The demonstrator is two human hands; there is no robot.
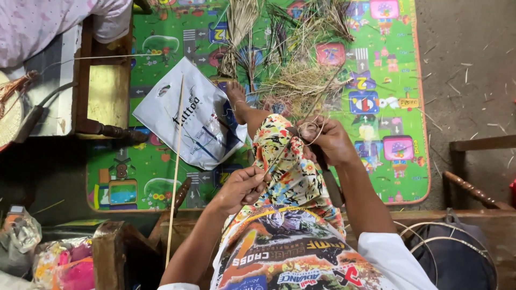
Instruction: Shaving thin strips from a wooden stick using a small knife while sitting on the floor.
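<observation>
My left hand [243,188] pinches the near end of a thin pale straw strip [280,154] over my lap. My right hand [327,140] is closed on the far end of that strip, which loops around its fingers, and on a dark knife [329,182] whose handle runs back along my forearm. Both hands rest over my knee in colourful floral trousers [287,172]. My bare foot [235,95] sits on a green play mat [161,177]. A heap of dry straw and grass [301,75] lies just beyond the foot.
A white plastic bag [188,121] lies on the mat left of my leg, with a long thin stick [174,172] across it. A wooden stool [105,91] stands at left. Wooden chair parts [475,190] and a round basket rim [451,252] are at right. Bags and clutter [59,263] fill the lower left.
</observation>
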